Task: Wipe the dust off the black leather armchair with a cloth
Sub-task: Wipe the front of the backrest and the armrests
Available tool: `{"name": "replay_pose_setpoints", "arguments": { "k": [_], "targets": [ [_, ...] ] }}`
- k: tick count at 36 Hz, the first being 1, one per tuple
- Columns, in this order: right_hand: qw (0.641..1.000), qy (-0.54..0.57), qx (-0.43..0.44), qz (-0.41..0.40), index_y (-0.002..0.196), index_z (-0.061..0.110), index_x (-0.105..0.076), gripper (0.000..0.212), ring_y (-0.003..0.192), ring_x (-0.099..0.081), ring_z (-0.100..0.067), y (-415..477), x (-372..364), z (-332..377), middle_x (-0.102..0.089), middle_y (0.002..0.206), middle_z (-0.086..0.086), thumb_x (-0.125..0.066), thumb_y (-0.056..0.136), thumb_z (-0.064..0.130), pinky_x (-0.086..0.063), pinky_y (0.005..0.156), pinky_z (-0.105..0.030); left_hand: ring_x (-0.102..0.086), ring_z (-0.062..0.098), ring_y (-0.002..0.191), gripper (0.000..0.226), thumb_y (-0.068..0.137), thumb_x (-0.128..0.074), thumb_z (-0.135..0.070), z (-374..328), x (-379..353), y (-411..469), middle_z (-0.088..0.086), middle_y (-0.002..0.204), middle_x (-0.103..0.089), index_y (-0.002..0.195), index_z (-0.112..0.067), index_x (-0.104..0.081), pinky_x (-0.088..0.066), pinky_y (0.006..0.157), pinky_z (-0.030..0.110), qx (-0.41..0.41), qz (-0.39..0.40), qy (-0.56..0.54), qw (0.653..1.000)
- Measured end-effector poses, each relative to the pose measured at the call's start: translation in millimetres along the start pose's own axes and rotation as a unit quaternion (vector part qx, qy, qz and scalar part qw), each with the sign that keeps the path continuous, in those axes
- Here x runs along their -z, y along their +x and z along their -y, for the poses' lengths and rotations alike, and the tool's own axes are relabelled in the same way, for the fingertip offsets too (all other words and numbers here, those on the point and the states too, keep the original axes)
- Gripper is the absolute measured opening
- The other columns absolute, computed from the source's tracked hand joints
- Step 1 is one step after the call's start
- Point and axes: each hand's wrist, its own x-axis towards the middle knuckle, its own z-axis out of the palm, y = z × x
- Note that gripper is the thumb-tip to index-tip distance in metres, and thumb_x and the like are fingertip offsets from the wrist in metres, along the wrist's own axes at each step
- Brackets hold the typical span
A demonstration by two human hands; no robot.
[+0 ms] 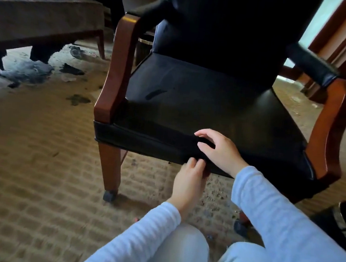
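your black leather armchair [202,104] fills the middle of the view, its seat running from the centre toward three o'clock, and the job looks only partly done: a darker streak at about nine o'clock on the seat reads like a wiped or damp trail, while the rest of the leather keeps a dull, greyish film, so i'd judge the seat, backrest and padded arms are mostly left. the cloth [187,148] seems to be a dark one draped over the front edge at six o'clock, hard to separate from the leather. your right hand [219,150] rests on top of it, fingers spread and curled lightly. your left hand [188,181] reaches up from below, fingertips pinched together on the lower hem.
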Motion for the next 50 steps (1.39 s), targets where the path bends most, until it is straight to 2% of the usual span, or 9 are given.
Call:
{"name": "replay_pose_setpoints", "arguments": {
  "k": [5, 9, 12, 17, 20, 24, 39, 44, 50],
  "targets": [
    [0.994, 0.096, -0.043, 0.014, 0.105, 0.029, -0.062, 0.020, 0.106, -0.060, 0.000, 2.1, 9.2, 1.9, -0.067, 0.108, 0.013, -0.056, 0.092, 0.015, -0.046, 0.097, -0.024, -0.054, 0.027, 0.082, 0.030, 0.090, -0.055, -0.016, -26.3, -9.1, 8.7, 0.007, 0.101, -0.052, 0.120, -0.014, -0.052, -0.050, 0.064, 0.045, -0.064, 0.106, 0.016, 0.992],
    [0.990, 0.127, -0.058, 0.008, 0.096, 0.030, -0.064, 0.015, 0.100, -0.063, -0.003, 0.9, 22.1, 2.0, -0.072, 0.094, 0.008, -0.057, 0.092, 0.019, -0.045, 0.094, -0.025, -0.056, 0.026, 0.088, 0.024, 0.087, -0.061, -0.023, -31.5, 30.4, 15.6, 0.002, 0.097, -0.053, 0.110, -0.016, -0.054, -0.045, 0.069, 0.033, -0.032, 0.130, -0.029, 0.991],
    [0.990, 0.125, -0.060, 0.006, 0.096, 0.030, -0.065, 0.015, 0.099, -0.063, -0.003, 0.5, 25.6, -1.8, -0.074, 0.089, 0.010, -0.054, 0.094, 0.021, -0.044, 0.099, -0.029, -0.055, 0.018, 0.082, 0.020, 0.081, -0.068, -0.020, 1.4, 84.1, 9.4, -0.008, 0.085, -0.052, 0.088, -0.023, -0.049, -0.032, 0.063, 0.024, 0.027, 0.083, -0.036, 0.996],
    [0.989, 0.134, -0.063, -0.005, 0.097, 0.029, -0.065, 0.015, 0.100, -0.063, -0.002, -1.6, 23.1, -3.4, -0.073, 0.090, 0.012, -0.052, 0.095, 0.022, -0.043, 0.101, -0.032, -0.054, 0.017, 0.064, 0.025, 0.080, -0.070, -0.018, 86.6, 172.9, -6.1, -0.001, 0.071, -0.056, 0.074, -0.017, -0.047, -0.034, 0.051, 0.025, 0.190, -0.059, 0.020, 0.980],
    [0.989, 0.131, -0.064, -0.009, 0.096, 0.029, -0.066, 0.015, 0.099, -0.063, -0.003, -2.4, 21.8, -3.3, -0.073, 0.089, 0.012, -0.052, 0.094, 0.022, -0.044, 0.101, -0.033, -0.055, 0.029, 0.074, 0.020, 0.081, -0.069, -0.014, 128.3, 204.0, -12.5, 0.010, 0.080, -0.059, 0.083, -0.007, -0.050, -0.038, 0.060, 0.033, 0.261, -0.147, 0.039, 0.953],
    [0.990, 0.128, -0.061, -0.014, 0.097, 0.029, -0.066, 0.016, 0.099, -0.062, 0.000, -3.4, 19.4, -4.0, -0.073, 0.090, 0.013, -0.052, 0.094, 0.021, -0.044, 0.097, -0.028, -0.049, 0.024, 0.081, 0.019, 0.083, -0.067, -0.013, 143.7, 205.4, -8.4, 0.010, 0.087, -0.057, 0.090, -0.007, -0.051, -0.036, 0.071, 0.031, 0.292, -0.176, 0.034, 0.939],
    [0.978, 0.157, -0.015, -0.137, 0.091, 0.007, -0.068, 0.022, 0.079, -0.070, -0.015, -18.2, 32.8, -11.6, -0.071, 0.082, -0.006, -0.048, 0.095, -0.001, -0.054, 0.079, -0.021, -0.055, 0.030, 0.080, 0.016, 0.082, -0.066, -0.009, 73.2, 116.4, -2.0, 0.008, 0.090, -0.053, 0.095, -0.005, -0.056, -0.033, 0.066, 0.027, 0.171, -0.127, 0.057, 0.975],
    [0.968, 0.159, -0.038, -0.192, 0.093, 0.000, -0.066, 0.019, 0.073, -0.069, -0.018, -29.5, 54.3, -29.2, -0.069, 0.081, -0.016, -0.047, 0.095, -0.002, -0.057, 0.076, -0.024, -0.057, 0.028, 0.083, 0.019, 0.086, -0.065, -0.016, 44.8, 91.9, -0.3, 0.008, 0.096, -0.056, 0.101, -0.007, -0.058, -0.036, 0.067, 0.025, 0.115, -0.065, 0.051, 0.990],
    [0.951, 0.166, -0.064, -0.253, 0.096, -0.003, -0.064, 0.019, 0.069, -0.067, -0.008, -55.3, 82.5, -46.3, -0.067, 0.080, -0.014, -0.045, 0.096, -0.002, -0.053, 0.067, -0.013, -0.057, 0.030, 0.087, 0.021, 0.093, -0.057, -0.020, -8.7, 40.4, 11.2, 0.011, 0.102, -0.055, 0.107, -0.004, -0.057, -0.042, 0.067, 0.034, 0.014, 0.046, 0.036, 0.998]
  ]
}}
